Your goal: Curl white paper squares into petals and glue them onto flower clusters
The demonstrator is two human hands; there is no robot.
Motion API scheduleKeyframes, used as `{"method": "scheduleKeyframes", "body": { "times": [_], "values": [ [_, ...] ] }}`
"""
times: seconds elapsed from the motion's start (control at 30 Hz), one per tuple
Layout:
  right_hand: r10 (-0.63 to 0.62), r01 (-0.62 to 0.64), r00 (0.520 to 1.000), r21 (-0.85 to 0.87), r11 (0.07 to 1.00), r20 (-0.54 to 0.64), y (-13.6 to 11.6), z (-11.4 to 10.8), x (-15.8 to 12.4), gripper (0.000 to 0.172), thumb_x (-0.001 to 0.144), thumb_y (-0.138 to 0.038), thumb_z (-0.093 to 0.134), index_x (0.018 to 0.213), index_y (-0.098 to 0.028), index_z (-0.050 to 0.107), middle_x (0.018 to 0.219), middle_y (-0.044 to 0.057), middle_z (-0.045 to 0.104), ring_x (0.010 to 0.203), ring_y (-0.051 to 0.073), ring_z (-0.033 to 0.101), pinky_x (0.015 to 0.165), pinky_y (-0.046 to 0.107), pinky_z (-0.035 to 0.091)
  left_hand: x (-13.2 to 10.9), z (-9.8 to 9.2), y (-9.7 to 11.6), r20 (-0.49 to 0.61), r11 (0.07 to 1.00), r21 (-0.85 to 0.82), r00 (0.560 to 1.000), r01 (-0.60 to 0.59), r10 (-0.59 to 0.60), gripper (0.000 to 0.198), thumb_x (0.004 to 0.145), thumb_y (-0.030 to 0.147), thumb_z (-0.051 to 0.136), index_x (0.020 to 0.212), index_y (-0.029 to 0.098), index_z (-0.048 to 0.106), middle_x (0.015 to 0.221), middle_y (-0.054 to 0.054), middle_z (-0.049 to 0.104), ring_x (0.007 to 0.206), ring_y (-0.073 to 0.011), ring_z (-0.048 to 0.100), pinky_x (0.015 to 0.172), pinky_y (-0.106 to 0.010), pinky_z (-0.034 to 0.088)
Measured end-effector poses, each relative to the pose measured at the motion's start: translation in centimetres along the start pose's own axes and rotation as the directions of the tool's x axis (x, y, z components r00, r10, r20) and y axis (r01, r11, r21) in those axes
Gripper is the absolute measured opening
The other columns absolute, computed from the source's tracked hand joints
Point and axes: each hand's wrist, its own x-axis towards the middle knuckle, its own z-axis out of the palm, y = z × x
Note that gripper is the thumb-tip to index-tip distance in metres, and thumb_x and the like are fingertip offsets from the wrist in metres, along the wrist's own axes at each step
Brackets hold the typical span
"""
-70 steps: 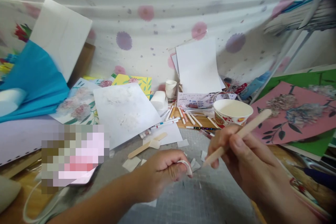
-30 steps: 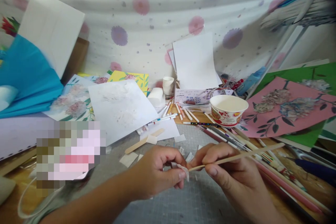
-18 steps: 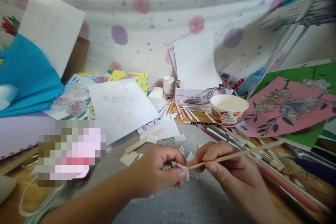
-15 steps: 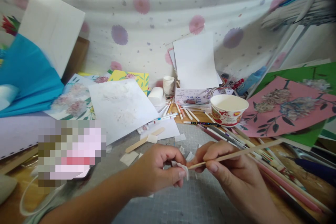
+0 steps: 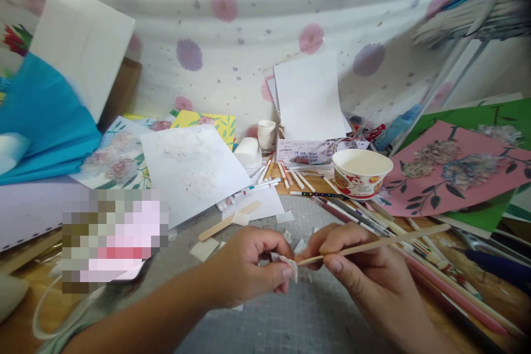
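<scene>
Between thumb and fingers, my left hand (image 5: 257, 263) pinches a small crumpled piece of white paper (image 5: 293, 268). A thin wooden stick (image 5: 385, 241) is gripped in my right hand (image 5: 360, 271), its tip meeting the paper's right edge. Both hands are close together over the grey cutting mat (image 5: 265, 326). Just beyond my left hand lies a flat wooden craft stick (image 5: 219, 228) with a white scrap (image 5: 240, 219) on it. More scraps of white paper (image 5: 204, 249) are scattered around the hands.
A paper bowl (image 5: 362, 174) stands behind my right hand, beside many pens and brushes (image 5: 440, 287). White paper (image 5: 191, 171) and flower artworks (image 5: 460, 171) lie at both sides. Stacked paper cups (image 5: 266, 135) stand at the back. A blurred-out item (image 5: 120, 238) is at left.
The hands hold almost the same pose. The far end of the wooden stick has shifted very slightly; the paper remains pinched.
</scene>
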Motion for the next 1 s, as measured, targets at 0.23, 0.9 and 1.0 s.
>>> {"method": "scheduleKeyframes", "body": {
  "times": [0.23, 0.9, 1.0],
  "values": [
    [-0.018, 0.018, 1.0, -0.026, 0.999, 0.007, -0.11, 0.12, 0.1, 0.007, 0.092, -0.021, 0.057, 0.091, -0.026, 0.063, 0.087, 0.001, 0.067, 0.083, 0.016, 0.063, 0.071, 0.025, 0.049, 0.11, -0.03, -0.01, -0.004, 1.0, 0.018, 1.0, -0.005, 0.005, 0.015, 0.076, 0.029, 0.06, 0.07, 0.015, 0.056, 0.058, 0.002, 0.059, 0.052, -0.0089, 0.053, 0.052, -0.019, 0.04],
    [-0.024, 0.024, 1.0, -0.047, 0.999, 0.005, 0.26, 0.16, 0.06, 0.006, 0.092, -0.022, 0.057, 0.089, -0.024, 0.062, 0.082, 0.001, 0.066, 0.081, 0.017, 0.062, 0.07, 0.026, 0.049, 0.09, -0.04, -0.02, -0.008, 0.996, 0.087, 1.0, -0.007, 0.008, 0.012, 0.077, 0.025, 0.059, 0.071, 0.015, 0.057, 0.059, 0.003, 0.06, 0.054, -0.0088, 0.053, 0.052, -0.018, 0.039],
    [-0.019, 0.018, 0.999, -0.052, 0.998, -0.025, 0.25, 0.25, 0.11, 0.008, 0.091, -0.026, 0.058, 0.086, -0.023, 0.063, 0.079, 0.003, 0.066, 0.079, 0.018, 0.062, 0.067, 0.027, 0.05, 0.06, -0.12, -0.04, -0.004, 0.997, 0.083, 1.0, -0.005, 0.005, 0.012, 0.077, 0.026, 0.059, 0.072, 0.015, 0.058, 0.059, 0.002, 0.06, 0.054, -0.0089, 0.053, 0.052, -0.019, 0.04]
  ]
}}
